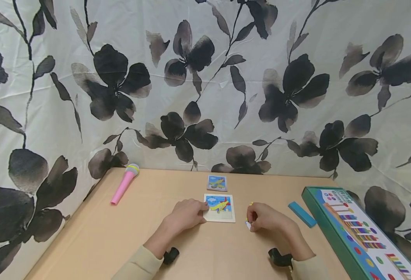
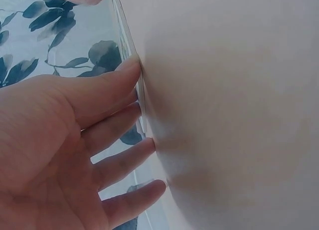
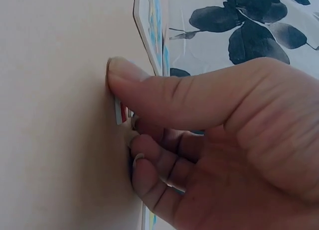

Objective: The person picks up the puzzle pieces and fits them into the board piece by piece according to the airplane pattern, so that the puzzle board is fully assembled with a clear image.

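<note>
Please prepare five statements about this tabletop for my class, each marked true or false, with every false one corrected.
1. The left hand touches the airplane board. True.
2. The pink microphone lies to the right of the airplane board. False: it lies to the left.
3. The blue strip lies between the right hand and the green-edged box. True.
4. The smaller airplane picture lies nearer the person than the airplane board. False: it lies beyond the board.
5. The right hand's fingers hold a small flat piece. True.
</note>
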### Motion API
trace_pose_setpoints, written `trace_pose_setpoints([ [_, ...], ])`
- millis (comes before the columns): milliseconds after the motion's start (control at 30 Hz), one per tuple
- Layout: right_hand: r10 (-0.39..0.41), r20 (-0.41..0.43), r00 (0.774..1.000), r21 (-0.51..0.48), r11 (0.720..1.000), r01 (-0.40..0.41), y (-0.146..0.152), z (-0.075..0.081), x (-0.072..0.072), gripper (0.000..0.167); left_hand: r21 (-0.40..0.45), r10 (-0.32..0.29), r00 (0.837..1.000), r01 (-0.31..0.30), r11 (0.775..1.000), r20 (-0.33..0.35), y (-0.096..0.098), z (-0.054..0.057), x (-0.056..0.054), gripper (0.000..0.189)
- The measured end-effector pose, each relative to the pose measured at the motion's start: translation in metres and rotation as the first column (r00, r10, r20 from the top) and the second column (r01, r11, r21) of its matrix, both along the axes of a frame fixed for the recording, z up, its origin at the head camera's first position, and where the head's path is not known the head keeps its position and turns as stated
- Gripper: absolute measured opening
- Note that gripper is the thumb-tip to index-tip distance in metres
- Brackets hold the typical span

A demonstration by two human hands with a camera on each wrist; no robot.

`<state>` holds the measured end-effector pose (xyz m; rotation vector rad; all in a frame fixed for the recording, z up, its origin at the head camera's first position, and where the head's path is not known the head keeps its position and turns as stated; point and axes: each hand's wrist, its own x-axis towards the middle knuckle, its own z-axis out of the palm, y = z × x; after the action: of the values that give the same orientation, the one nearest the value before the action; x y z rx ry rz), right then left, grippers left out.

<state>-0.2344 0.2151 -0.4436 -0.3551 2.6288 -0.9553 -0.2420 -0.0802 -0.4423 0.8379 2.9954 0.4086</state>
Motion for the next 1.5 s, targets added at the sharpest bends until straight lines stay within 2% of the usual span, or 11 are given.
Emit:
trace_pose_setpoints([
  [267, -0.012, -0.022, 1.0, -0.021, 1.0, 0.011, -0.003, -0.002, -0.001, 0.039, 0.002, 0.01, 1.0, -0.01, 1.0, 0.003, 0.0, -0.002, -0.001, 0.043],
  [633, 0.012, -0.041, 0.999, -0.046, 0.999, -0.014, -0.003, -0.001, -0.001, 0.037, 0.003, 0.007, 1.0, -0.007, 1.0, 0.002, 0.0, -0.004, -0.001, 0.043],
  [867, 0.041, -0.07, 0.997, -0.131, 0.99, -0.05, -0.003, -0.006, -0.007, 0.02, 0.008, -0.003, 1.0, 0.003, 1.0, -0.002, 0.001, -0.003, 0.001, 0.043],
  [1100, -0.023, -0.157, 0.987, -0.2, 0.98, -0.009, -0.025, -0.017, -0.015, 0.008, 0.015, 0.001, 1.0, -0.001, 1.0, -0.004, 0.001, -0.003, 0.001, 0.043],
  [1233, -0.059, -0.211, 0.976, -0.216, 0.976, 0.013, -0.045, -0.021, -0.017, 0.011, 0.008, -0.005, 1.0, 0.005, 1.0, -0.002, 0.001, -0.004, 0.001, 0.043],
  [1400, -0.031, -0.287, 0.958, -0.171, 0.985, -0.019, -0.068, -0.02, -0.015, 0.017, 0.0, -0.008, 1.0, 0.008, 1.0, -0.002, 0.001, -0.002, 0.001, 0.041],
  [1500, -0.034, -0.285, 0.958, -0.165, 0.986, -0.014, -0.077, -0.02, -0.014, 0.018, 0.003, -0.012, 1.0, 0.012, 1.0, -0.009, 0.001, 0.001, 0.001, 0.04],
])
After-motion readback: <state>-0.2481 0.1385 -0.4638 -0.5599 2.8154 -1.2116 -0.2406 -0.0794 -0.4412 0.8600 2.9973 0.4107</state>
